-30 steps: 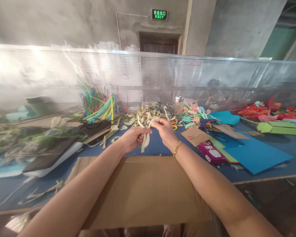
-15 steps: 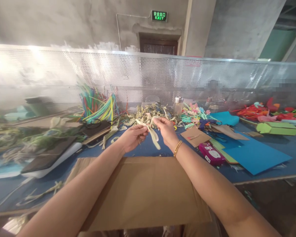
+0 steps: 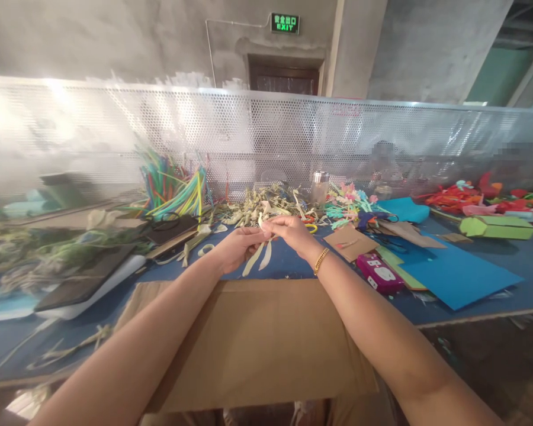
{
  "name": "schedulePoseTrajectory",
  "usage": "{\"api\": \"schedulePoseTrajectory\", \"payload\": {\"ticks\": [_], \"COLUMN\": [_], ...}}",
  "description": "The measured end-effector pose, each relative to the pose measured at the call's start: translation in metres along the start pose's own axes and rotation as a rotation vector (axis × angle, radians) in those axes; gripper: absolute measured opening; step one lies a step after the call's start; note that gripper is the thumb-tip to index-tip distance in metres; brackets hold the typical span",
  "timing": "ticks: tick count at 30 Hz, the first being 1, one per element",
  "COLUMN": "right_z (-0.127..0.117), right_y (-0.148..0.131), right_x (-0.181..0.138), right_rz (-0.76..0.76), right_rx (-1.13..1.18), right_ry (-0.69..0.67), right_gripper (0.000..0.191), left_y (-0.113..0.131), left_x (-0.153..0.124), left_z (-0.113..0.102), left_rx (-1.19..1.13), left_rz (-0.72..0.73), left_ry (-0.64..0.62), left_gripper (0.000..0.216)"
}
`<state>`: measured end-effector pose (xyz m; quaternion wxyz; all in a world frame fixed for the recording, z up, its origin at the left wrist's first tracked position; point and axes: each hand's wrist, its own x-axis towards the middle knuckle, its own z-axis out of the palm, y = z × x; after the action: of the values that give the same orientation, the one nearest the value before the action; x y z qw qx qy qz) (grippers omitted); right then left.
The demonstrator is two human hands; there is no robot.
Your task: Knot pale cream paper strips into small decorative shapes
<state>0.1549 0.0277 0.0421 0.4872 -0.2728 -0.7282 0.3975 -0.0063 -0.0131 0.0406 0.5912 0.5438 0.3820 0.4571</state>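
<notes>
A pale green-cream cloth strip (image 3: 265,255) is pinched between my two hands above the blue table. Its two tails hang below my fingers, and a small end sticks up over the fingertips. My left hand (image 3: 236,249) has its thumb and fingers closed on the strip from the left. From the right, my right hand (image 3: 294,238), with a gold bracelet at the wrist, pinches the same strip. The fingertips of both hands meet, so the middle of the strip is hidden. Just behind lies a heap of similar dull green strips (image 3: 266,200).
A cardboard sheet (image 3: 257,343) lies in front of me. Coloured pipe cleaners (image 3: 173,189) stand back left, near black-handled scissors (image 3: 166,222). A lidded bottle (image 3: 320,187), a purple box (image 3: 379,273) and blue sheets (image 3: 462,275) are to the right. A perforated metal screen (image 3: 284,136) runs behind.
My hands have come closer together, fingertips now touching. The strip's single broad tail that hung to the right has given way to two narrower tails hanging down.
</notes>
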Motion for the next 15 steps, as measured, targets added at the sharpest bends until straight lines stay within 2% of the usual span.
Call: {"api": "schedulePoseTrajectory", "payload": {"ticks": [3,5,11,15], "right_z": [0.0029,0.003,0.0049,0.0069], "right_y": [0.0015,0.003,0.006,0.0056], "right_x": [-0.001,0.0,0.0038,0.0032], "right_rz": [0.124,0.141,0.015,-0.035], "right_rx": [0.191,0.256,0.25,0.216], "right_ry": [-0.028,0.005,0.153,0.176], "right_gripper": [0.027,0.025,0.019,0.017], "left_y": [0.0004,0.0003,-0.001,-0.0012], "left_x": [-0.0011,-0.0012,-0.0005,-0.0007], "left_z": [0.0021,0.0025,0.0026,0.0024], "left_rx": [0.047,0.041,-0.029,-0.017], "left_rz": [-0.001,-0.002,0.01,0.001], "left_ry": [-0.017,-0.014,-0.016,-0.034], "left_gripper": [0.017,0.016,0.014,0.015]}}
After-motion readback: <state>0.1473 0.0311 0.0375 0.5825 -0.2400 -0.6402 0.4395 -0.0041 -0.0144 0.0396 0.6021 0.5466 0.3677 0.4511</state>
